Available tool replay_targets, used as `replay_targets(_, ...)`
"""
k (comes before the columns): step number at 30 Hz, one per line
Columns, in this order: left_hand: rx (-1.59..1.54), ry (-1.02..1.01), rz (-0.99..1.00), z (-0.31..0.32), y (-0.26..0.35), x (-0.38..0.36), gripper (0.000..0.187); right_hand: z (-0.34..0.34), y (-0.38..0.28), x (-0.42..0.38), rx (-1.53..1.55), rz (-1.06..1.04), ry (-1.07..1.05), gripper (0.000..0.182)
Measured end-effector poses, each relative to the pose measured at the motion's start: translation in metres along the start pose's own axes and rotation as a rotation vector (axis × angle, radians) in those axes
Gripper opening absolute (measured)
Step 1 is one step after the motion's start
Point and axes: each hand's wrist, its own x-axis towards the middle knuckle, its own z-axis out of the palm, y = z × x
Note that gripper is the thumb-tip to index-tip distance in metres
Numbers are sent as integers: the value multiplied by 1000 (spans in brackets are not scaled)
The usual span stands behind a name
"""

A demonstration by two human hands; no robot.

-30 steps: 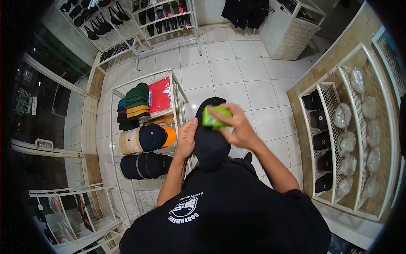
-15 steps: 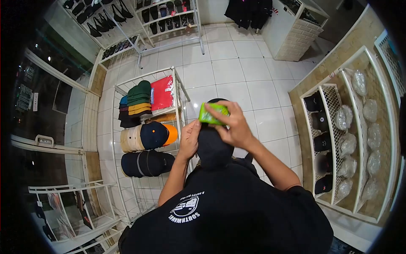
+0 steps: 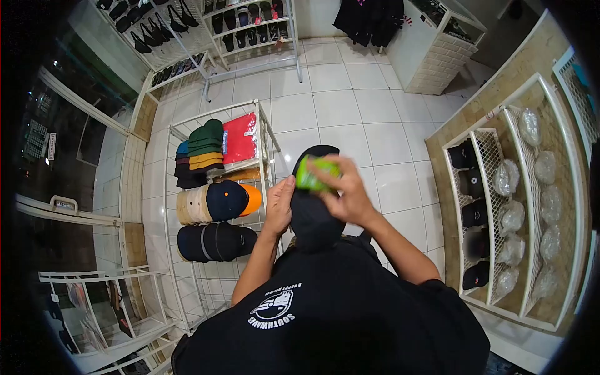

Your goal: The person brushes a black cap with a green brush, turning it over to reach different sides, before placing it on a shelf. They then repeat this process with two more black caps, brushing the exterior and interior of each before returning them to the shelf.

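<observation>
In front of my chest is a black cap (image 3: 314,219), its brim pointing away from me. The fingers of my left hand (image 3: 279,205) are closed on the cap's left edge, thumb uppermost near the brim. Over the brim, my right hand (image 3: 347,195) grips a small, flat, bright green block (image 3: 309,176) between thumb and fingers. The block overlaps the brim in this view, and motion blurs both it and the fingertips. Part of the cap's right side is hidden behind my right hand.
Left of me, a white wire rack (image 3: 265,119) carries stacked caps (image 3: 215,242), folded beanies (image 3: 205,140) and a red packet (image 3: 240,139). Along the right wall, white shelves (image 3: 531,206) hold more caps and plastic-wrapped bundles. A glass door (image 3: 69,156) is at far left.
My right hand has shifted slightly right and down with the green block, uncovering more of the brim's far end. My left hand keeps its hold on the cap.
</observation>
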Motion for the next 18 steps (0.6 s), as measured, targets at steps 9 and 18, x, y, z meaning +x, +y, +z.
replay_targets(9,-15,-18,-15,1,2,1,37,-13,-7,2,19,-46,-29,64)
replay_targets(18,-145,11,-66,-6,-6,-2,36,-13,-3,-2,10,-8,-32,62)
